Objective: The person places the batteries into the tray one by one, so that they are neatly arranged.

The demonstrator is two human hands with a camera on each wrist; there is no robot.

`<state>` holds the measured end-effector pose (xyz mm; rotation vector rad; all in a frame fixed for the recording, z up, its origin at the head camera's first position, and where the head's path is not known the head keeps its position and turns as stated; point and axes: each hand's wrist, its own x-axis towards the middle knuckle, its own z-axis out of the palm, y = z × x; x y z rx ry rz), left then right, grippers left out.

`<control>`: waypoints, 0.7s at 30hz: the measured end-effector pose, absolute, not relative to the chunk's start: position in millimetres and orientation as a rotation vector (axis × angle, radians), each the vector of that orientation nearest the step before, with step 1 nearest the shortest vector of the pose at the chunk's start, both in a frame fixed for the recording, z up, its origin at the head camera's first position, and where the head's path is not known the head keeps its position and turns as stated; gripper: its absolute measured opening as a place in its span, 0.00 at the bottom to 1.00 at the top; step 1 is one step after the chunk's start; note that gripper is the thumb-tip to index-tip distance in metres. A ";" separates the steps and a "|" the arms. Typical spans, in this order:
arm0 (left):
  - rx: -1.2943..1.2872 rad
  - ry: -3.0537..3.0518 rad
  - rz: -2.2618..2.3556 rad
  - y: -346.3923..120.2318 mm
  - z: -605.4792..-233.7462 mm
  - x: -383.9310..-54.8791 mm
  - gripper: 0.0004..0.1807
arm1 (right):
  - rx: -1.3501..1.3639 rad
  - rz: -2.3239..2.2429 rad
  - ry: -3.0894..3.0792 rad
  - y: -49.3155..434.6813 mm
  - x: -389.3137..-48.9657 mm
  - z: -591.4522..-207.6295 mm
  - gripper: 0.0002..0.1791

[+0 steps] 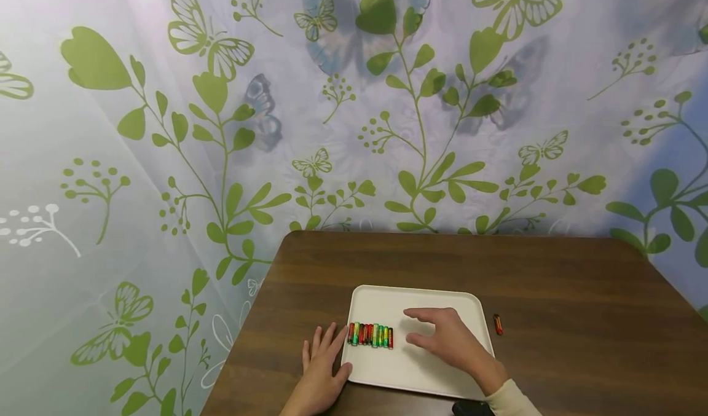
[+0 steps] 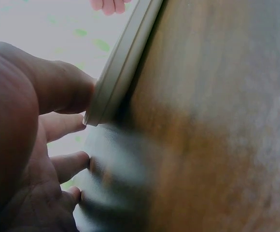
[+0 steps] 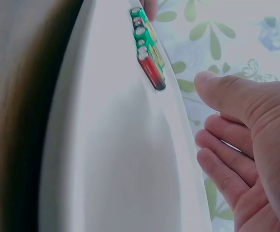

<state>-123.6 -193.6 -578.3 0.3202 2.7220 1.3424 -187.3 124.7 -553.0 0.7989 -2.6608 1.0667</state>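
Observation:
A white tray [image 1: 381, 367] lies on the table, and several red and green batteries [image 1: 371, 335] stand side by side in a row at its left. My left hand [image 1: 323, 367] rests at the tray's left edge with fingers spread, the index fingertip near the end of the row. In the left wrist view its thumb [image 2: 67, 89] is against the tray's rim. Over the middle of the tray hovers my right hand [image 1: 450, 339], holding nothing, thumb and fingers apart. The right wrist view shows the batteries [image 3: 152, 70] beyond the right hand's fingertips.
One loose red and black battery [image 1: 498, 324] lies on the brown wooden table [image 1: 581, 317], right of the tray. A black object [image 1: 472, 408] sits at the front edge by the right sleeve. Behind the table hangs a leaf and butterfly curtain [image 1: 354, 127].

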 end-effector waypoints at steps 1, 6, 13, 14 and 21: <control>0.327 2.716 1.344 -193.9 -578.4 -123.9 0.39 | 0.794 1.065 -2.662 127.4 -187.2 -552.8 0.24; 0.302 2.706 1.336 -195.1 -581.6 -125.2 0.40 | 0.772 1.043 -2.662 141.2 -187.0 -550.9 0.25; 0.296 2.710 1.332 -194.4 -580.5 -124.1 0.40 | 0.704 0.994 -2.681 167.7 -185.5 -544.6 0.26; 0.302 2.711 1.336 -194.7 -581.3 -124.3 0.40 | 0.697 0.980 -2.669 172.3 -184.8 -544.8 0.26; 0.329 2.715 1.371 -195.0 -579.9 -122.8 0.40 | 0.696 0.909 -2.630 209.9 -177.4 -545.3 0.25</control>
